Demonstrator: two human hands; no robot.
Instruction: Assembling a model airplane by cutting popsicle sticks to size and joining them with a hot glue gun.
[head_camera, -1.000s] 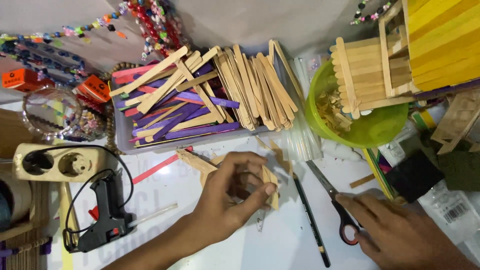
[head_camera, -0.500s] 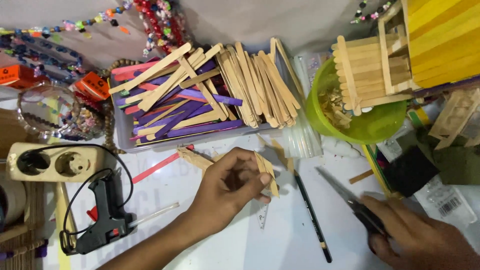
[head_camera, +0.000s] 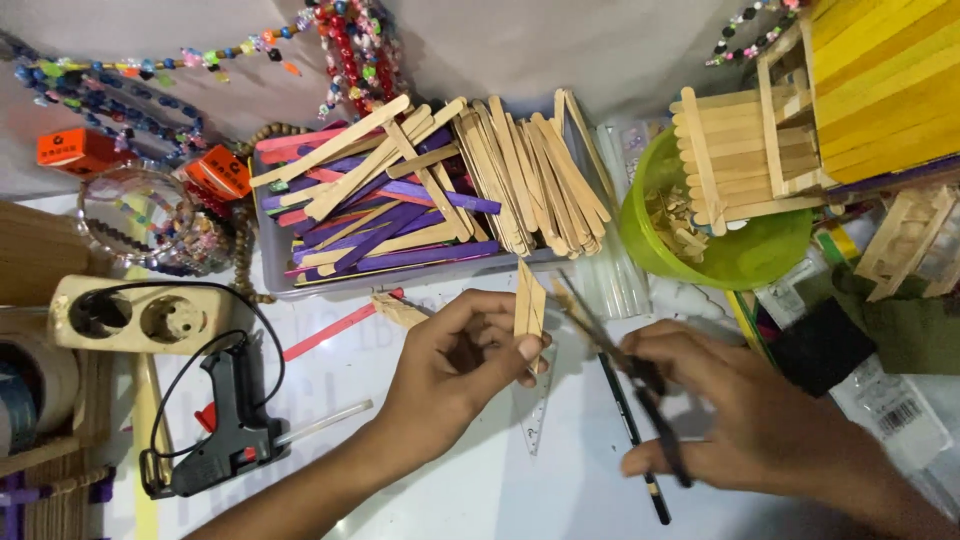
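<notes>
Sticks (head_camera: 529, 300), plain wood, pinched upright in left hand (head_camera: 455, 370) just below the stick tray (head_camera: 272, 268). Right hand (head_camera: 740, 415) grips scissors (head_camera: 640, 385), blades blurred, probably open. Trimming step; next needs blades squared on the sticks.

Even, soft overhead light; faint shadows; right hand (head_camera: 745, 420) and scissors (head_camera: 640, 390) motion-blurred, the rest sharp.
</notes>
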